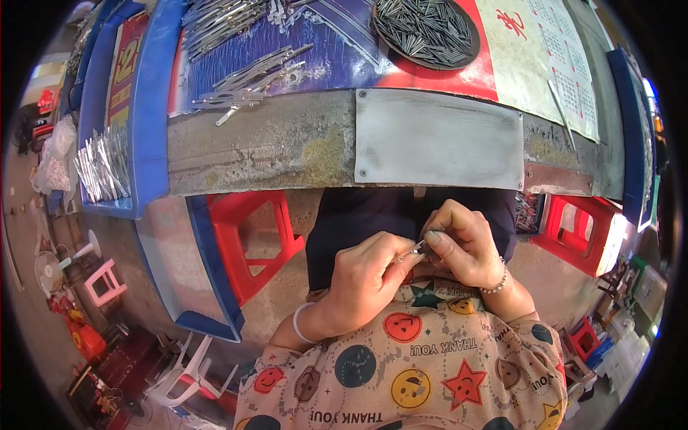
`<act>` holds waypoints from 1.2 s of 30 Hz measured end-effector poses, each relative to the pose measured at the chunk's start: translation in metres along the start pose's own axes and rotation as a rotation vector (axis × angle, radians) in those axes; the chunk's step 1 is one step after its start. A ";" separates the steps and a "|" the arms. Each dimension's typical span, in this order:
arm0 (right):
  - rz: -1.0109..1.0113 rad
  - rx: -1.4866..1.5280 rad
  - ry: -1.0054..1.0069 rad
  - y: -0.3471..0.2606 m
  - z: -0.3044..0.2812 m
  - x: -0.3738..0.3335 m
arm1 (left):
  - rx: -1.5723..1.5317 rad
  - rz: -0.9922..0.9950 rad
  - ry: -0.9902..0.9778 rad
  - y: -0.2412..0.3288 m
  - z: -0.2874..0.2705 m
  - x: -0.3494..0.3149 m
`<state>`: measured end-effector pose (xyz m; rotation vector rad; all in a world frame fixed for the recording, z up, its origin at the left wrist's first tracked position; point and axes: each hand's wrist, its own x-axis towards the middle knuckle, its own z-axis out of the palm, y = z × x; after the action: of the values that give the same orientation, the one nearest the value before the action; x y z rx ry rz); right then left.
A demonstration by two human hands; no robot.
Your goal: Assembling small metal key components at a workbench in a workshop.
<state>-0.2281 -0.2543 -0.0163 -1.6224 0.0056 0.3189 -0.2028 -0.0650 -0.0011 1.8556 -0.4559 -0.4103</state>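
Close to my chest, just off the bench edge, my left hand (369, 278) is closed in a pinch on a small silvery metal piece (410, 254). Facing it, my right hand (464, 247) is also closed, thumb against forefinger, at the other end of the same piece. The fingers cover most of it, so its full shape is hidden. On the bench beyond lie a loose group of long slim metal parts (251, 77) and a bigger heap of them (218, 25). A round brown dish (476, 51) holds many short dark metal pins (423, 32).
A pale metal plate (438, 140) is screwed to the near edge of the bench (265, 154). To the left, a blue tray (154, 107) holds upright silvery strips (104, 168). A thin rod (562, 113) lies at right. Red stools (251, 244) stand below the bench.
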 end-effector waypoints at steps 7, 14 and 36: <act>0.039 0.016 0.013 -0.002 0.000 0.003 | -0.012 -0.007 -0.004 -0.001 -0.002 0.002; 0.091 0.153 0.053 -0.009 0.006 0.009 | -0.101 -0.077 0.000 0.001 -0.011 0.004; -0.804 -0.734 -0.286 -0.129 0.007 0.051 | -0.617 -0.227 0.377 -0.024 -0.155 0.049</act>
<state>-0.1557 -0.2276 0.0986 -2.1175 -1.0598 -0.1003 -0.0815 0.0440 0.0216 1.3351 0.1365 -0.2972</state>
